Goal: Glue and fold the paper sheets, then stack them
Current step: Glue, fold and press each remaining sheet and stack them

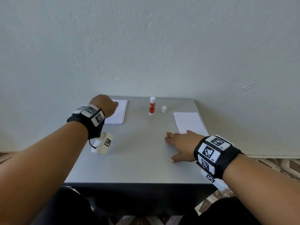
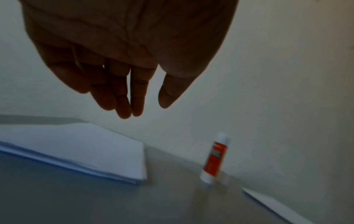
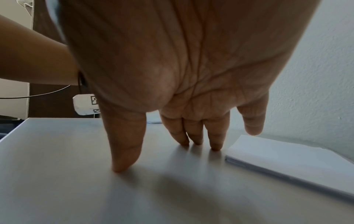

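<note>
1. Bench (image 1: 138, 159): grey top pushed against the wall. The middle is bare, which I judge to be my working area for gluing and folding.
2. Unfolded paper stack (image 1: 119, 112): far left, by the wall; the left wrist view shows several sheets squared up. This is the supply pile, kept off to one side.
3. Folded paper stack (image 1: 189, 122): right side, narrower; the right wrist view shows layered edges. I judge these to be the finished pieces, set well apart from the supply so the two don't mix.
4. My right hand (image 1: 181, 144): fingers (image 3: 215, 136) spread straight, tips pressing the bare bench just beside the folded pile, little finger over its near corner. Holding nothing; it rests here to steady me.
5. My left hand (image 1: 103, 103): hovers over the unfolded stack, fingers relaxed and extended, gripping nothing. Probably reaching for the next sheet.
6. Glue stick (image 1: 152, 106): upright between the two piles, uncapped, ready for either hand.
7. Glue cap (image 1: 164, 109): stands just right of the stick, apart from it.
</note>
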